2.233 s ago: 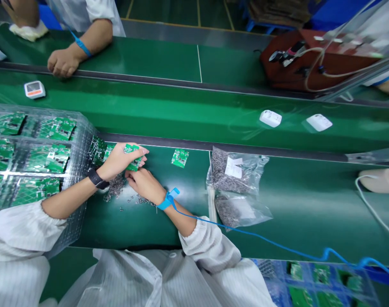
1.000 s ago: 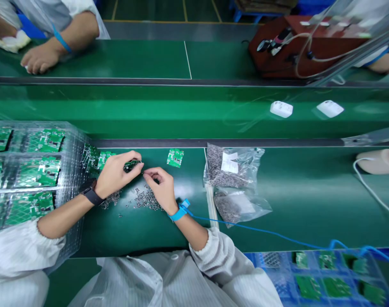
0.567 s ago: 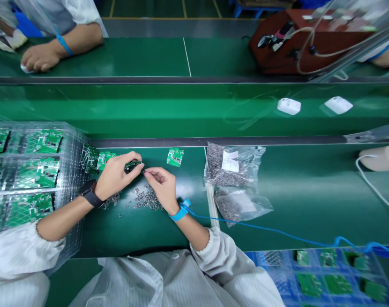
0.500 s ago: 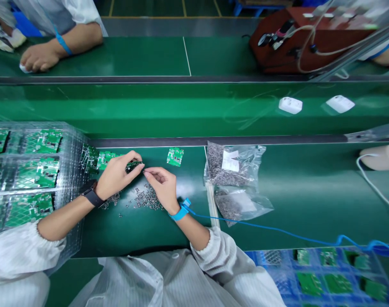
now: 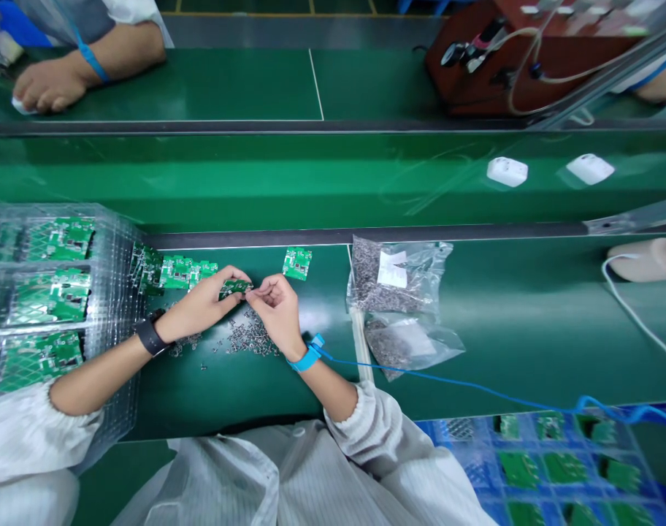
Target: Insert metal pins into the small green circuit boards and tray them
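A green circuit board point(image 5: 234, 288) is pinched between the thumb and fingers of my left hand point(image 5: 206, 298), its face tilted up toward me. My right hand point(image 5: 277, 308) is closed at the board's right edge, thumb and fingertips pressed together. Whatever those fingertips hold is too small to make out. Below both hands lies a loose pile of small metal parts point(image 5: 252, 334) on the green tabletop. Several more circuit boards point(image 5: 176, 271) lie to the left behind my left hand. Another single board point(image 5: 296, 263) rests beyond my right hand.
Clear plastic trays point(image 5: 111, 219) of boards stand at the left. Right of my hands lie two bags of small parts point(image 5: 369, 277) point(image 5: 388, 347). A blue wrist cord point(image 5: 448, 380) trails rightward. A blue crate point(image 5: 437, 432) sits lower right. Across the bench rests a co-worker's hand point(image 5: 51, 84).
The board in my left hand has turned so more of its green face shows. My right fingers have shifted slightly and stay at its edge. The whole view has moved a little.
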The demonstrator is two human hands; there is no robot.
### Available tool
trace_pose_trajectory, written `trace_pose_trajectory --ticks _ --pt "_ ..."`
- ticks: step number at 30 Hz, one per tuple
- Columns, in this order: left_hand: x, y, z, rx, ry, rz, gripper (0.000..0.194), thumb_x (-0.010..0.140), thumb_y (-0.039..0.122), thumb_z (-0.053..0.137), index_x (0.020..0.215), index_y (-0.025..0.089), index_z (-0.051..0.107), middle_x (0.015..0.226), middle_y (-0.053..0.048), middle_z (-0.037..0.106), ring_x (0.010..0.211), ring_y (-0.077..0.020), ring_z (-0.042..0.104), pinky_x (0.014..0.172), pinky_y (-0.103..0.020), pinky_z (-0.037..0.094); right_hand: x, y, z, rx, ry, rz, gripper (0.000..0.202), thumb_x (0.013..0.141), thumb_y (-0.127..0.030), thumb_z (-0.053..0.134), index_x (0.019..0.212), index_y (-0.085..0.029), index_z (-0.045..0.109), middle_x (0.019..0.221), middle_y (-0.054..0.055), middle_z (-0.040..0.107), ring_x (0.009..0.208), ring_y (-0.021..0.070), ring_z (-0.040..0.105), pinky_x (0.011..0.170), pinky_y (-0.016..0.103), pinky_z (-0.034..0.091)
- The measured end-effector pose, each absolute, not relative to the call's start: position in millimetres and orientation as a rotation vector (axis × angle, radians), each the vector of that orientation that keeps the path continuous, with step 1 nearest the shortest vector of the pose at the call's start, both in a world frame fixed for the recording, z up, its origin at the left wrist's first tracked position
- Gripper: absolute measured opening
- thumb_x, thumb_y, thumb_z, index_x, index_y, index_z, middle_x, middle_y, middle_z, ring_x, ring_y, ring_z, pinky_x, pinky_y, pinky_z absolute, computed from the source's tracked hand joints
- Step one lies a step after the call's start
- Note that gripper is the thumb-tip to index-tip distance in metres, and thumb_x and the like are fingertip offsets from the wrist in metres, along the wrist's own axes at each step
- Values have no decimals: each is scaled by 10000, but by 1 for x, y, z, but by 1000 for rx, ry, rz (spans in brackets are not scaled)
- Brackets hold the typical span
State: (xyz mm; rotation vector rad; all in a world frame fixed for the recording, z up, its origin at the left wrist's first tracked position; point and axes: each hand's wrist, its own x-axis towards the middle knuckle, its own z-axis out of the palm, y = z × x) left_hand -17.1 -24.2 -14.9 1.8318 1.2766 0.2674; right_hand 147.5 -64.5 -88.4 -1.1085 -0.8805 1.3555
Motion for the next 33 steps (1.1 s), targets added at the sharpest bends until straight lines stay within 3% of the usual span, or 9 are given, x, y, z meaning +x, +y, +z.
trace_pose_trajectory --ticks 4,7,9,11,13,19,23,29,33 --pt "-13 -26 -9 1897 1275 166 358 1021 397 459 1301 244 620 1171 -60 730 620 -164 586 761 -356 497 149 -64 -88 -1174 -855 1352 269 808 -326 749 829 -256 490 760 -32 658 702 165 632 684 310 493" --pt "-13 -27 -8 1937 1239 168 401 1039 408 423 1363 259 607 1130 -42 743 580 -154 559 783 -345 488 150 -62 -89 -1205 -825 1335 269 803 -331 734 836 -258 476 758 -35 661 736 172 654 718 317 503" --pt "-13 -29 -9 1957 1240 155 441 1040 418 413 1410 248 582 893 -10 738 533 -166 531 734 -329 478 151 -61 -89 -1206 -807 1322 275 795 -328 733 832 -259 469 752 -39 651 749 174 665 733 318 508" --pt "-13 -30 -9 1972 1252 137 478 1041 428 404 1443 224 563 628 43 611 469 -178 477 654 -310 451 152 -60 -90 -1215 -797 1311 278 788 -325 731 825 -260 463 749 -40 644 748 174 668 736 317 511" --pt "-12 -31 -8 1983 1244 143 495 1044 429 398 1455 205 557 521 72 493 448 -187 463 621 -302 437 153 -59 -91 -1236 -805 1303 276 786 -331 724 822 -261 460 752 -36 648 746 176 670 735 319 515" --pt "-10 -31 -4 2006 1207 197 464 1048 401 408 1423 195 589 562 46 558 514 -195 545 665 -298 472 155 -57 -93 -1231 -843 1338 274 774 -337 722 828 -263 464 735 -36 657 735 179 664 714 319 517" --pt "-12 -31 -6 1991 1208 147 493 1053 411 395 1467 191 545 686 27 643 481 -152 463 613 -274 430 156 -56 -93 -1210 -820 1348 285 767 -334 741 822 -262 470 727 -42 659 717 172 655 717 319 511" --pt "-17 -30 -11 1980 1160 129 517 1057 432 387 1486 185 536 582 69 525 451 -126 342 511 -237 314 157 -57 -93 -1200 -827 1357 266 758 -324 754 818 -253 506 729 -38 653 712 166 638 717 314 505" --pt "-15 -31 -7 2017 1156 126 517 1044 404 401 1474 164 558 512 88 425 427 -130 326 534 -249 341 156 -57 -94 -1228 -842 1337 256 761 -350 746 777 -247 513 724 -38 617 671 150 581 682 301 492"
